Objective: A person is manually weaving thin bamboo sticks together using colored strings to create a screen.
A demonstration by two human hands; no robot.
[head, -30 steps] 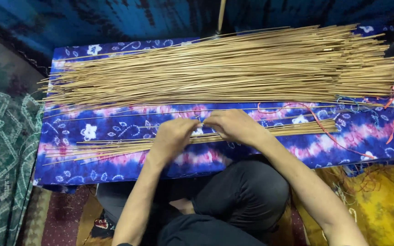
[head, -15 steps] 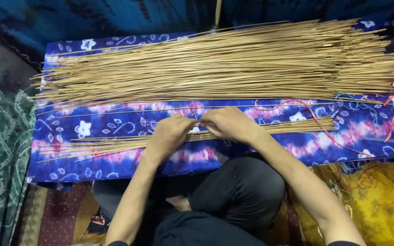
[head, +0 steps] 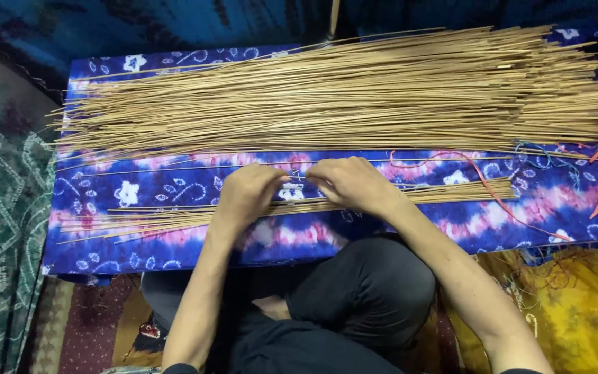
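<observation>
A small bundle of thin tan sticks [head: 451,192] lies across a blue, pink and white patterned cloth [head: 140,190] in front of me. My left hand [head: 247,194] and my right hand [head: 351,183] rest knuckles up on the middle of this bundle, fingertips almost meeting. Both pinch at the sticks there, where a thin pale thread seems to cross them; the fingertips hide the exact hold. A large pile of the same long sticks [head: 340,93] lies spread further away on the cloth.
Red and blue-green threads [head: 493,187] trail over the cloth at the right. A yellow cloth [head: 576,305] lies by my right knee, a green patterned rug [head: 1,208] to the left. My crossed legs in dark trousers sit against the cloth's near edge.
The hands stay together on the middle of the small bundle, with only slight finger movement. The view has shifted a little.
</observation>
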